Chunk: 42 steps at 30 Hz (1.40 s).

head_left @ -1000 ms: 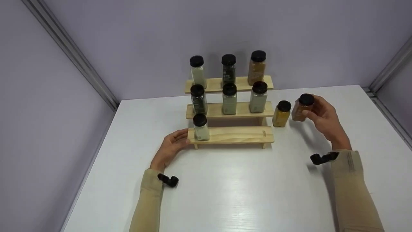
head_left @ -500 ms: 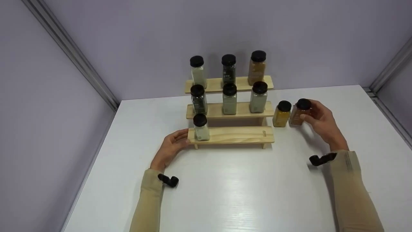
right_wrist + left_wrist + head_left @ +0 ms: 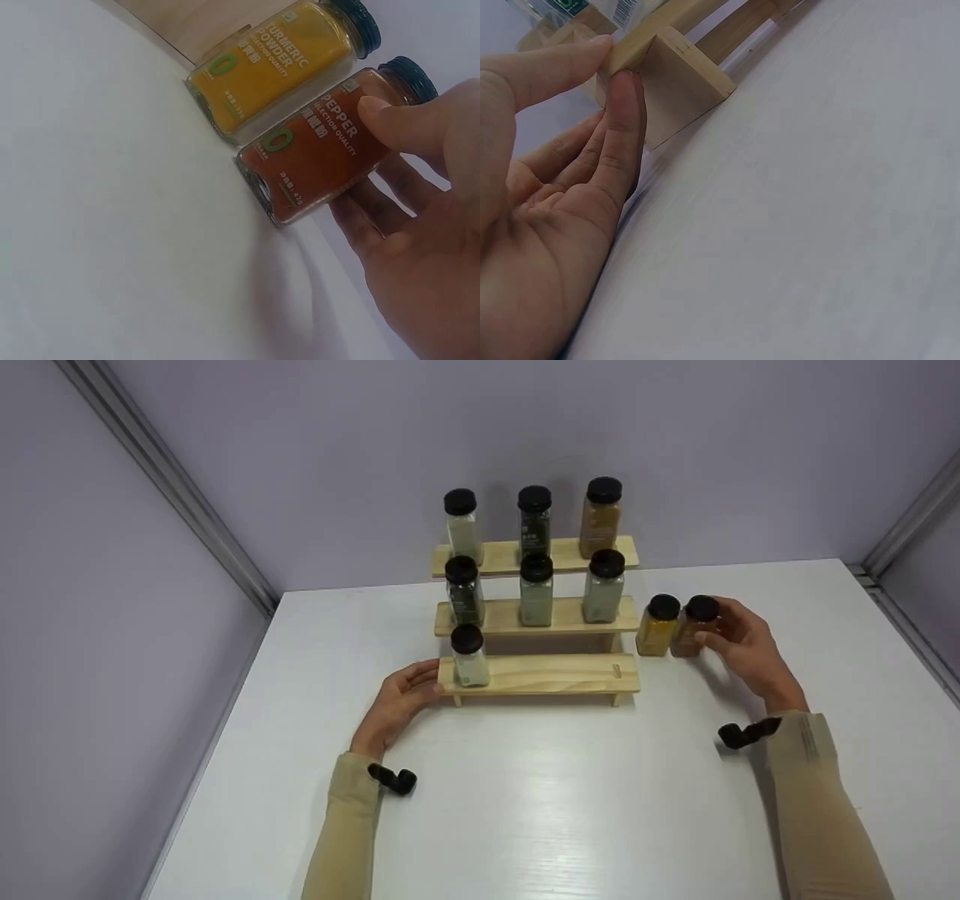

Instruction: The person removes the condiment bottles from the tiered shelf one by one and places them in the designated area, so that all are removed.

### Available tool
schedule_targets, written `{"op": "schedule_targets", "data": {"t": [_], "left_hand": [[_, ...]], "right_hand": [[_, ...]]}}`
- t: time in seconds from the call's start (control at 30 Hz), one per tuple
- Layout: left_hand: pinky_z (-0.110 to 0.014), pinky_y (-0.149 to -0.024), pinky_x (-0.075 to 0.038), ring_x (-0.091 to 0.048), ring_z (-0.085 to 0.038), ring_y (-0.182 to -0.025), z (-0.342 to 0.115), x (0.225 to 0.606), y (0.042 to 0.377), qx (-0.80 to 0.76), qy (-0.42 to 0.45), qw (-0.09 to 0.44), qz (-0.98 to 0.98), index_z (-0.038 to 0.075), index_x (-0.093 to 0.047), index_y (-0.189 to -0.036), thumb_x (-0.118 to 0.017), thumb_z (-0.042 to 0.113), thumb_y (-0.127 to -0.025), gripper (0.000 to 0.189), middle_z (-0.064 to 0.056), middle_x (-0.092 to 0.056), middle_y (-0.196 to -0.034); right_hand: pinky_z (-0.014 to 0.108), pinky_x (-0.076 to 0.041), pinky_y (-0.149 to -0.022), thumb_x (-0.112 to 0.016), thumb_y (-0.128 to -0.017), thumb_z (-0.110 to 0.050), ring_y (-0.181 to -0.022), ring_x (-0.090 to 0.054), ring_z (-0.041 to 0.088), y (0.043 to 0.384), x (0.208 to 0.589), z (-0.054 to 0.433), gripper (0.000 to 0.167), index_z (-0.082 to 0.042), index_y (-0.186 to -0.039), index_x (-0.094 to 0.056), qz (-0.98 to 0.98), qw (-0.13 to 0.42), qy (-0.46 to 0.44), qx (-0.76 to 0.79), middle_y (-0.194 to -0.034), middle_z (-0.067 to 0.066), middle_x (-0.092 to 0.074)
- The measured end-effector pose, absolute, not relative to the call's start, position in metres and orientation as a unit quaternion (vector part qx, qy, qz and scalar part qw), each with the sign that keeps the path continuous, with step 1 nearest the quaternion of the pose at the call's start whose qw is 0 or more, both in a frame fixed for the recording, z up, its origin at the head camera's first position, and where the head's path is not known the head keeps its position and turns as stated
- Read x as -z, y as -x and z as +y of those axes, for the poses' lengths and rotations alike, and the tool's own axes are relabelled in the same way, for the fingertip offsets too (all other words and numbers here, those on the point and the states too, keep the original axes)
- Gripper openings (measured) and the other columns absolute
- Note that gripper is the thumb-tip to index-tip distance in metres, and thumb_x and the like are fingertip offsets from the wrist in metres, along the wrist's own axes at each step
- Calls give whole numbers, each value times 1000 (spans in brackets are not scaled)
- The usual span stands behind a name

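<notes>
Pepper jar (image 3: 685,640): shifted closer to right side of rack (image 3: 551,673), now just beside turmeric jar (image 3: 655,638); so paired, off-shelf. Right hand (image 3: 754,652): part-closed, gripping jar. Left hand (image 3: 399,703): pinching rack's left end.

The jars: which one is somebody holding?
The reddish-brown jar, rightmost of all, beside the yellow jar. It's the only jar in anyone's grip: the right hand holds it.

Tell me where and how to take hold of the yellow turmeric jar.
Probably by its round black lid, from straight above. The turmeric jar stands upright with that lid uncovered, while the wooden rack on one side and the pepper jar on the other crowd its body, leaving little finger room there.
</notes>
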<state>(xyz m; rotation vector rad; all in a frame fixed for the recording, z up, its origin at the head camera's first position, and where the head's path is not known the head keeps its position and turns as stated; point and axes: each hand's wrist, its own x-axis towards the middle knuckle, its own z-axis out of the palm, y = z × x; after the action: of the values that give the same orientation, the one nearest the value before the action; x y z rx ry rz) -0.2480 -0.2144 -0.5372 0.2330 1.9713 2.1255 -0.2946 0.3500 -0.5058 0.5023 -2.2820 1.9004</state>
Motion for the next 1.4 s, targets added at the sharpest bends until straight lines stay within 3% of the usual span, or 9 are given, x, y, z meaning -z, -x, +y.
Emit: {"op": "schedule_targets", "data": {"t": [0.63,0.9,1.17,1.4], "left_hand": [[-34,-111,-56,-62,-21,-134,-216,539,247,-726,-90,125,671,-2,-45,-159,-71,7,-103,62,-24,-52,-156],[-32,-108,-57,-64,-20,-130,-215,537,247,-730,-81,122,668,-3,-45,-158,-71,6,-103,62,-25,-53,-155],[-33,-109,-57,-63,-20,-131,-215,537,247,-729,-79,120,669,-3,-46,-158,-71,6,-103,62,-24,-52,-155],[-32,-107,-57,-63,-20,-130,-216,538,248,-724,-83,115,676,-3,-46,-158,-71,6,-102,61,-23,-53,-154]], "right_hand": [[12,-53,-100,-68,-101,6,-124,-62,8,291,499,351,58,0,-156,-49,-753,60,-166,-633,-141,-6,-63],[18,-44,-117,-75,-97,6,-137,-58,11,286,470,339,59,1,-151,-54,-789,145,-146,-578,-148,15,-60],[20,-47,-113,-76,-92,13,-131,-62,12,278,446,319,55,7,-144,-59,-778,220,-162,-565,-139,15,-66],[25,-50,-112,-73,-90,19,-126,-65,25,267,423,297,53,11,-141,-60,-736,230,-222,-597,-135,25,-66]]}}
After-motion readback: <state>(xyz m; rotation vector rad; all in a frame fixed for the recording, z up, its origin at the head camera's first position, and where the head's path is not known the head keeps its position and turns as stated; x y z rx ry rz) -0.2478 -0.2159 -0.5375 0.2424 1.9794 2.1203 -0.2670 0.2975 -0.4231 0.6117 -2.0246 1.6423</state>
